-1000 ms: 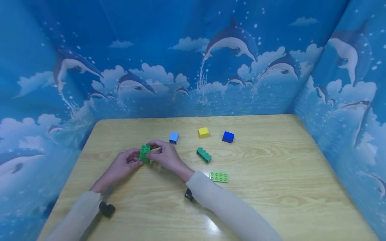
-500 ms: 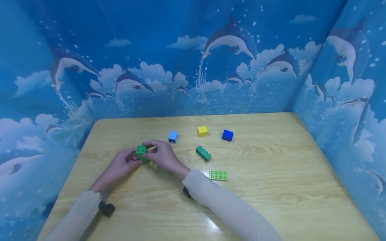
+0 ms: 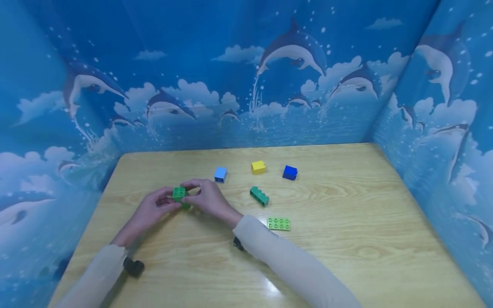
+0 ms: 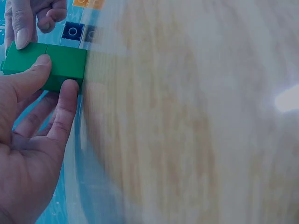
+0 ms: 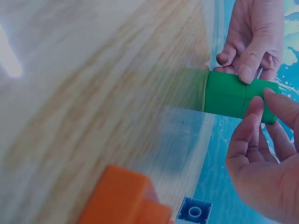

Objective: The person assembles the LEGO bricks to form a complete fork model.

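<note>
Two green building bricks are stacked one on the other at the table's left side, between both hands in the head view. Studs show on top of the upper brick [image 3: 179, 193]; the lower brick [image 5: 224, 93] reaches down toward the table. My left hand [image 3: 154, 206] holds the stack from the left, thumb on the near face and a fingertip low on the lower brick [image 4: 70, 65]. From the other side my right hand [image 3: 209, 199] pinches the upper brick between thumb and fingers. In the right wrist view a thin seam runs between the two bricks.
Behind the hands lie a light blue brick [image 3: 221, 174], a yellow brick [image 3: 258, 167] and a dark blue brick [image 3: 290, 173]. A teal-green brick [image 3: 259, 196] and a flat lime plate [image 3: 278, 224] lie to the right. An orange brick [image 5: 117, 196] shows near the right wrist.
The upper green brick has shifted slightly left, with the right hand's fingers still on it. Both hands keep their hold; the loose bricks stay where they are.
</note>
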{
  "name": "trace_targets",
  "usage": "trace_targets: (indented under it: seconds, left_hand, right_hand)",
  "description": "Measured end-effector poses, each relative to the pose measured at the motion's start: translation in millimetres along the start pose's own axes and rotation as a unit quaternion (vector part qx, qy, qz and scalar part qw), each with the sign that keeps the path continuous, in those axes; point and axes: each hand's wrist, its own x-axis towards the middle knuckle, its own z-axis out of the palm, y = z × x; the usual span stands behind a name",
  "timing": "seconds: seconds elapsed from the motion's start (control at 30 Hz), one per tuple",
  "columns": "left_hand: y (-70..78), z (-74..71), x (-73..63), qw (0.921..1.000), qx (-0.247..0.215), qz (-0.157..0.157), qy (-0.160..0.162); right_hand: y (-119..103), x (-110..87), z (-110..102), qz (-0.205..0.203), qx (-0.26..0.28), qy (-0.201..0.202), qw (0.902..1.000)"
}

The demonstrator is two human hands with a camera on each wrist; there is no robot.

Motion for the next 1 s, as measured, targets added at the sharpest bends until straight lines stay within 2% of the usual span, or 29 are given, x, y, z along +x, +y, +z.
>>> trace_targets:
  seconds: [0.23, 0.5, 0.67, 0.8, 1.0]
  left_hand:
    - [2.5, -0.3, 2.3, 0.9995, 0.031, -0.003, 0.007]
    - [-0.7, 1.3, 7.1, 0.9997, 0.021, 0.013, -0.003]
    - [-1.4, 2.7, 4.7, 0.9995, 0.031, -0.003, 0.003]
    - [-0.1, 3.4, 4.3, 0.9993, 0.035, -0.006, 0.004]
    - [1.6, -0.8, 1.1, 0.9997, 0.012, -0.018, -0.01]
  right_hand:
    - [1.1, -1.3, -2.5, -0.011, -0.004, -0.002, 0.9999]
    - [2.5, -4.6, -1.9, -0.016, -0.013, 0.014, 0.9997]
    - [3.4, -7.6, 1.6, -0.023, -0.019, 0.012, 0.9995]
    - [-0.1, -9.9, 1.2, -0.01, -0.021, 0.012, 0.9997]
    - [-9.6, -11.8, -4.0, 0.02, -0.046, 0.005, 0.9987]
